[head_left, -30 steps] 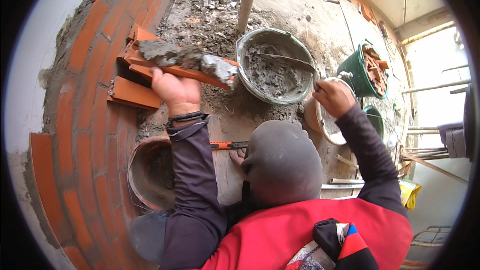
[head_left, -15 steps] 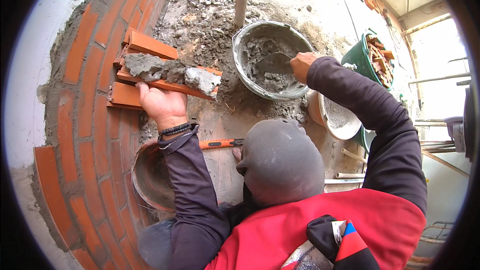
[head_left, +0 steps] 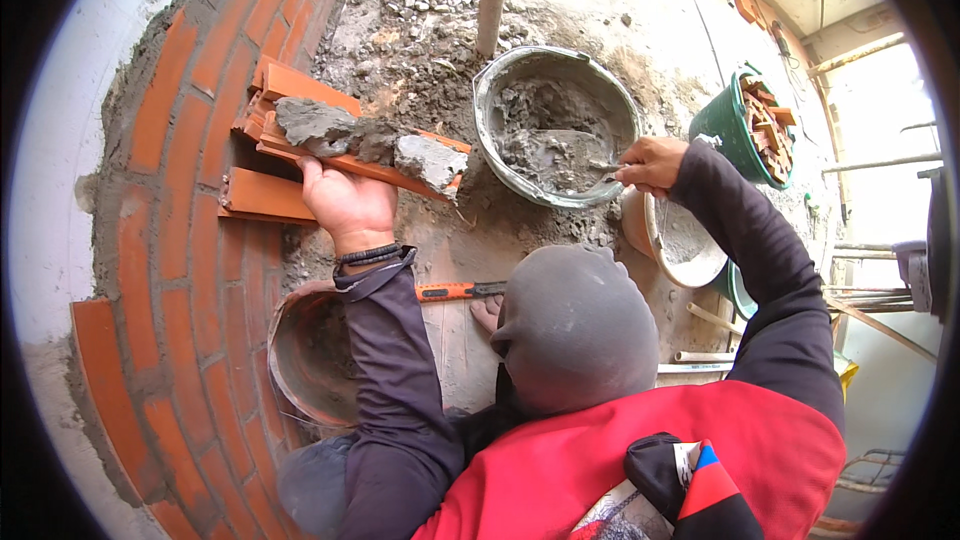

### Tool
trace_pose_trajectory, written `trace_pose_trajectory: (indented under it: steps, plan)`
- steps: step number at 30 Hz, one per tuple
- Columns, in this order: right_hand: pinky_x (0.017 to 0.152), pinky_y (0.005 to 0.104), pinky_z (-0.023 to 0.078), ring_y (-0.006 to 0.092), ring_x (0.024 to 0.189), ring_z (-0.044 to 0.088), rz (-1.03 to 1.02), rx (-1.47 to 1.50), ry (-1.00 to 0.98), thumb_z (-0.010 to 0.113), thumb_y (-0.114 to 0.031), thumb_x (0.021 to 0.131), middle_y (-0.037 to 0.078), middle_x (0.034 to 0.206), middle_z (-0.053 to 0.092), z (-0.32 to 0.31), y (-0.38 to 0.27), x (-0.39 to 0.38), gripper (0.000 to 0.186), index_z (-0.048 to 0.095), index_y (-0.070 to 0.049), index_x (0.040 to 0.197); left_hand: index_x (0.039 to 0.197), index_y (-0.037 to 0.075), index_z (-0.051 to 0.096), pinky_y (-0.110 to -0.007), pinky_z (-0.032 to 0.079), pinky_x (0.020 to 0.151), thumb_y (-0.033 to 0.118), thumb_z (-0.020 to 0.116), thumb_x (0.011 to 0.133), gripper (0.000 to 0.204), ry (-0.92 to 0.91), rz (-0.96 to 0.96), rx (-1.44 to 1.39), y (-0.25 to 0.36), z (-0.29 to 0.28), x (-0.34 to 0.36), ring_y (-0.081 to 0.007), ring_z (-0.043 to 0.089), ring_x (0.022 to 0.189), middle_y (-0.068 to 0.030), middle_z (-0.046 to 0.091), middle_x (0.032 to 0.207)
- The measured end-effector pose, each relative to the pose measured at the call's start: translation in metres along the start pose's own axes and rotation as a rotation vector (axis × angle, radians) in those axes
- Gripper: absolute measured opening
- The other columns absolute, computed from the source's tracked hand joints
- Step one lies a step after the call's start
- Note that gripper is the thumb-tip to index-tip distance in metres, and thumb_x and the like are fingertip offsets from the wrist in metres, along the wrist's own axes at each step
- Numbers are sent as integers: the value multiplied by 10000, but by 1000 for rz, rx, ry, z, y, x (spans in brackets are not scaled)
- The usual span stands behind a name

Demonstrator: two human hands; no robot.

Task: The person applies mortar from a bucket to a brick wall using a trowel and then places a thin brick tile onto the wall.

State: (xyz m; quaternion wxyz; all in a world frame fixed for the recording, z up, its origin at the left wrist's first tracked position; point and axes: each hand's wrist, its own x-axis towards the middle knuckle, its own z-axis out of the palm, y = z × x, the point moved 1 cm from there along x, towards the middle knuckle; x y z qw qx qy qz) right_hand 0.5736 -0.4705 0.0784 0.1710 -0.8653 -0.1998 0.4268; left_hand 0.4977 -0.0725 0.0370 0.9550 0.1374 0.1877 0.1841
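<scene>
My left hand [head_left: 345, 202] is wrapped under a long orange brick [head_left: 385, 175], fingers out of sight beneath it. Lumps of wet grey mortar [head_left: 318, 122] lie along the top of this brick. Just left of it, more orange bricks [head_left: 265, 194] sit against the brick wall. My right hand [head_left: 652, 165] grips a trowel [head_left: 606, 168] by its handle at the right rim of a round mortar bucket [head_left: 490, 155]. The trowel's blade lies low in the bucket, mostly covered by grey mortar [head_left: 545, 145].
A brick wall [head_left: 175, 240] curves along the left. Rubble [head_left: 410, 40] and an upright pole [head_left: 493, 0] are beyond. At right stand a pale bucket [head_left: 660, 250] and a green bucket [head_left: 715, 130] of brick pieces. Near my left forearm are another bucket [head_left: 285, 340] and an orange-and-black tool [head_left: 455, 291].
My left hand has shifted right with the mortar-covered brick, away from the wall. My right hand has moved slightly down and right, and the trowel blade has sunk into the mortar.
</scene>
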Motion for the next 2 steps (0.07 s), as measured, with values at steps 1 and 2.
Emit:
trace_pose_trajectory:
  steps: [1, 2]
  plan:
    - [491, 346, 479, 186, 468, 572, 127, 99, -9, 608, -307, 950, 51, 573, 592, 1, -14, -11, 321, 715, -25, 841, 1394, 109, 498, -504, 331, 1139, 497, 311, 1054, 549, 1, 20, -6, 0, -3, 4, -302, 476, 1303, -83, 513, 1434]
    - [503, 326, 487, 198, 493, 592, 107, 110, 39, 606, -341, 949, 29, 576, 607, 2, -14, -20, 350, 727, -31, 841, 1386, 90, 504, -513, 309, 1155, 485, 329, 1052, 546, -4, 36, -15, -3, -3, 7, -314, 464, 1321, -99, 514, 1438]
